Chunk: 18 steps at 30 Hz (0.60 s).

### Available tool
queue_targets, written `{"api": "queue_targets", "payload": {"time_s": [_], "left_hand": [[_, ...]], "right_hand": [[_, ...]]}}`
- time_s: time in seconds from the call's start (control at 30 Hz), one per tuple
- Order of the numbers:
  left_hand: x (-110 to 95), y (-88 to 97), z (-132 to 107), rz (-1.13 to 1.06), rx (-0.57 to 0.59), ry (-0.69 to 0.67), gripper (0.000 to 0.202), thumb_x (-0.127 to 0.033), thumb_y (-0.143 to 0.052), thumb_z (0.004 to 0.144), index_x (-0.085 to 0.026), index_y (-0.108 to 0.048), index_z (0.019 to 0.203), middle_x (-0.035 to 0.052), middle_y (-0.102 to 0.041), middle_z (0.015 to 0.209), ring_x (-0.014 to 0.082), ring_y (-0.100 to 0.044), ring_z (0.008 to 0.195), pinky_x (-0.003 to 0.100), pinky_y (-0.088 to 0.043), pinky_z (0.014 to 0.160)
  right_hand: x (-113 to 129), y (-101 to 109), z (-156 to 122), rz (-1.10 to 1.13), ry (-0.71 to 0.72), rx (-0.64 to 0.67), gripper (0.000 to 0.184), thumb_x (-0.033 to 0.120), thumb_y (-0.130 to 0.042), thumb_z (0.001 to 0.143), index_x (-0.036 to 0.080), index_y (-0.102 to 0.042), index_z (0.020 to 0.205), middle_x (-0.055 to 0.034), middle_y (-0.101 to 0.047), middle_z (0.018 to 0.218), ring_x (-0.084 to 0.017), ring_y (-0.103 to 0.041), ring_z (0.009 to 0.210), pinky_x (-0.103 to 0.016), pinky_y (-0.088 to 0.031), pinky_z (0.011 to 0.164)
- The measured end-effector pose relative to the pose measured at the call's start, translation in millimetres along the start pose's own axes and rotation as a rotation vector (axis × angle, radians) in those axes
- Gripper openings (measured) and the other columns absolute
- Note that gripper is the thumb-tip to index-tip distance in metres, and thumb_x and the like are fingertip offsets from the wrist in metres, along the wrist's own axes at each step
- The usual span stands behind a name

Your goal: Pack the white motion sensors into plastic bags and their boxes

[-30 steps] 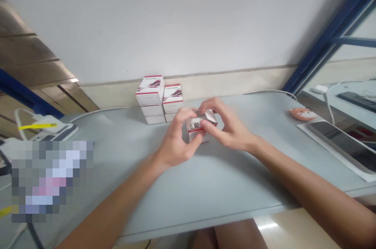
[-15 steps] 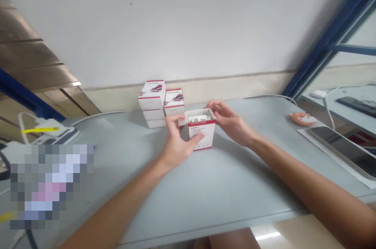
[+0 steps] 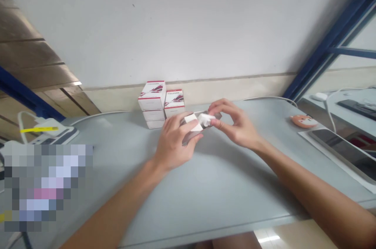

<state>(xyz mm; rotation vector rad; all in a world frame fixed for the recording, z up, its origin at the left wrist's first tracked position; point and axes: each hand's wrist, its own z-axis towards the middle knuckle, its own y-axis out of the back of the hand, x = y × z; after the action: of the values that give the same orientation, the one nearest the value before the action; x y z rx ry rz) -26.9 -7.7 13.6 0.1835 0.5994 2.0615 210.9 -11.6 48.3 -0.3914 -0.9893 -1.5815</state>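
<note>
A blue-grey desk (image 3: pixel 199 194) carries stacked white boxes (image 3: pixel 152 103).

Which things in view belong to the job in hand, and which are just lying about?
Part of the job:
box, tilted, in the left hand
white item, at the fingertips of the right hand
stacked boxes behind, probably

Lying about, it seems:
orange-and-white animal-faced thing
dark flat panel
yellow strip at left

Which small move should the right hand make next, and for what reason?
Probably the right hand should gently draw the white item away from the box: that hand seems to pinch its outer end, while the left hand holds the tilted box.
</note>
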Motion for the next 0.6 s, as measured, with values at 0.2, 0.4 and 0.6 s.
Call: {"api": "queue_targets", "payload": {"time_s": [0.2, 0.4, 0.6], "left_hand": [[3, -0.5, -1, -0.028, -0.013, 0.041, 0.059, -0.018, -0.081, 0.087, -0.033, -0.048, 0.133, 0.0103, -0.065, 0.133, 0.0278, -0.069, 0.119, 0.046, -0.057, 0.096], [6, -1.5, -3, -0.016, -0.041, 0.060, 0.060, -0.018, -0.082, 0.086, -0.032, -0.049, 0.133, 0.0105, -0.065, 0.134, 0.0276, -0.069, 0.121, 0.047, -0.057, 0.097], [5, -1.7, -2, -0.021, -0.047, 0.046, 0.060, -0.017, -0.083, 0.086, -0.031, -0.049, 0.134, 0.0106, -0.065, 0.134, 0.0280, -0.069, 0.121, 0.047, -0.057, 0.099]], "right_hand": [[-21, 14, 9, 0.039, -0.244, -0.275, 0.027, 0.051, -0.068, 0.098, 0.025, -0.067, 0.105, -0.0052, -0.074, 0.103, -0.023, -0.069, 0.096, -0.038, -0.052, 0.090], [-59, 18, 2, -0.508, -0.524, 0.065, 0.020, 0.030, -0.060, 0.096, 0.027, -0.074, 0.109, -0.0059, -0.080, 0.098, -0.023, -0.067, 0.077, -0.036, -0.047, 0.073], [-69, 16, -1, -0.594, -0.389, 0.003, 0.022, 0.027, -0.058, 0.095, 0.024, -0.074, 0.110, -0.0117, -0.072, 0.112, -0.027, -0.070, 0.095, -0.040, -0.052, 0.082]]}}
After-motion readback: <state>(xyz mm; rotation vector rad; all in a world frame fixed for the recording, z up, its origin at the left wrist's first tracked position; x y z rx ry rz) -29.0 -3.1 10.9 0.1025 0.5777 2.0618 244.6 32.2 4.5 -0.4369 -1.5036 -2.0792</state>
